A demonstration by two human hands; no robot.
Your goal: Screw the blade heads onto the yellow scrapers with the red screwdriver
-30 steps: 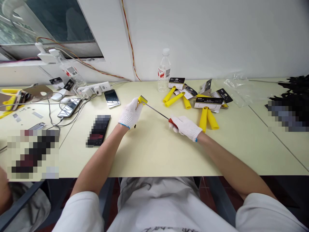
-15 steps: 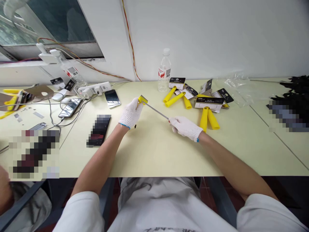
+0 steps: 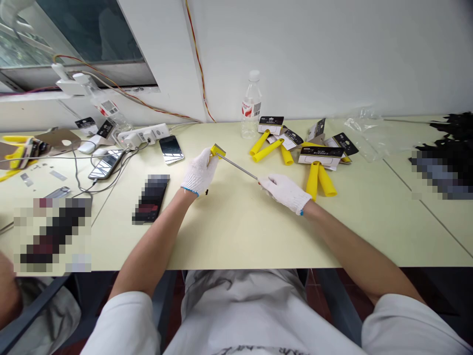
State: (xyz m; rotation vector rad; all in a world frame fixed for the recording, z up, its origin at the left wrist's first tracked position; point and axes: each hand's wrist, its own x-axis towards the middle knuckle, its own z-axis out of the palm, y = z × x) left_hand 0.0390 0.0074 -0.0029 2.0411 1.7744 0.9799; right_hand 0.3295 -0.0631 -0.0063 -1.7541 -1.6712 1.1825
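My left hand, in a white knit glove, is closed on a small yellow scraper with a grey metal plate at its end; the palm hides the rest of it. My right hand, gloved the same way, is wrapped round a screwdriver. Only its long thin metal shaft and a speck of red by the fingers show. The shaft slants up to the left, and its tip meets the yellow head. Both hands are above the table. A small black piece is visible just beside the left wrist.
Carded yellow-handled tools lie behind my right hand, near an upright plastic bottle. Phones, cables and a power strip occupy the left. Clear plastic bags lie right. Another person's arm shows at lower left.
The fingers of my right hand have shifted slightly round the screwdriver, and less red shows. My left hand keeps its hold on the scraper. The whole view has moved a little.
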